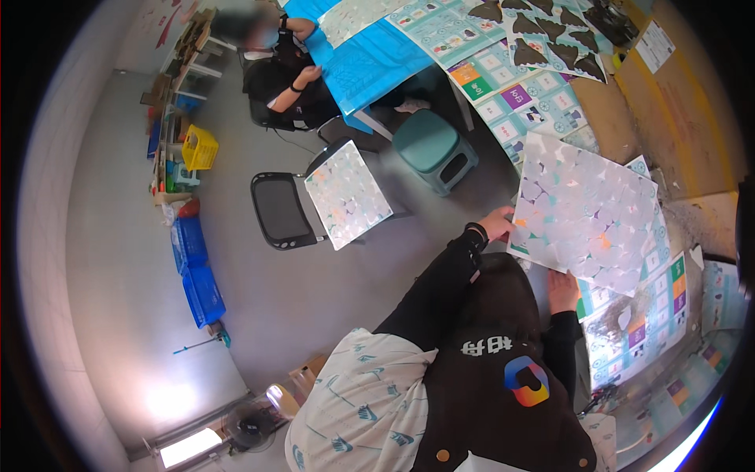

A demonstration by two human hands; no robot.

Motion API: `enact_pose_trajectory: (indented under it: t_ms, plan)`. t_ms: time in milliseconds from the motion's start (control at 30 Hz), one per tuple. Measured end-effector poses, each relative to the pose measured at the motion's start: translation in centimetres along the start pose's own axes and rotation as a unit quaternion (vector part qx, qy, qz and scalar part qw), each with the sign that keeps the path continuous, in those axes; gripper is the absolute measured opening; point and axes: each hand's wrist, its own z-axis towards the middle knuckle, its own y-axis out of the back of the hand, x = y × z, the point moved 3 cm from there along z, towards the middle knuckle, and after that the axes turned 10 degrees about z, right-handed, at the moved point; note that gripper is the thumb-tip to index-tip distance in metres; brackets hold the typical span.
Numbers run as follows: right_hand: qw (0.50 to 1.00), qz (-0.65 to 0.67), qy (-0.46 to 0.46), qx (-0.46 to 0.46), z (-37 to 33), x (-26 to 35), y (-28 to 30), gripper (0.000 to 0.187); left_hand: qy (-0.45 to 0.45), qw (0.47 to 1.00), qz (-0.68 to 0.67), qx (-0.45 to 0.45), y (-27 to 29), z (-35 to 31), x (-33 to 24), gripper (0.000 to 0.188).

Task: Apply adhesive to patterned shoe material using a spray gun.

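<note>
A large pale sheet (586, 212) with blotchy grey shapes and orange and green flecks lies tilted over the printed sheets on the table. My left hand (497, 224) pinches its left edge, near the table's side. At its lower edge is my right hand (561, 291), its fingers stretched toward the sheet and their tips touching the margin. Underneath, teal-and-white printed sheets (638, 330) with coloured blocks stick out, some partly covered by the pale sheet.
A similar patterned sheet (348, 194) lies on a chair to the left, near a green stool (431, 149). Dark cut shapes (550, 33) lie at the table's far end. A seated person (287, 82) is by a blue-covered table (370, 67). Blue bins (203, 295) line the floor.
</note>
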Motion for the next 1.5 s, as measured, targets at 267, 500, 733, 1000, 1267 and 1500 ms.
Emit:
enact_pose_trajectory:
  t_ms: [267,500,733,1000,1267,1500]
  plan:
    - [0.968,-0.108,0.223,-0.048,-3.0,-1.0,0.7,0.042,0.051,0.979,-0.038,0.194,-1.7,-1.2,1.3,0.051]
    - [0.956,-0.140,0.252,-0.060,-5.2,0.4,3.1,0.044,0.057,0.961,0.003,0.270,0.9,-2.4,2.1,0.059]
    - [0.930,-0.090,0.331,-0.134,-14.7,3.6,6.9,0.033,0.010,0.959,-0.056,0.276,1.0,-4.1,0.7,0.070]
    - [0.928,-0.200,0.282,-0.138,-19.5,4.4,3.8,0.034,-0.019,0.972,-0.077,0.222,2.8,-8.2,0.0,0.059]
    - [0.911,-0.205,0.309,-0.177,-22.5,11.6,5.7,0.054,0.006,0.962,0.045,0.268,-5.9,-1.7,-4.4,0.037]
    - [0.887,-0.332,0.275,-0.164,-19.9,26.0,17.6,0.054,-0.005,0.970,0.157,0.185,-20.1,1.7,1.7,0.034]
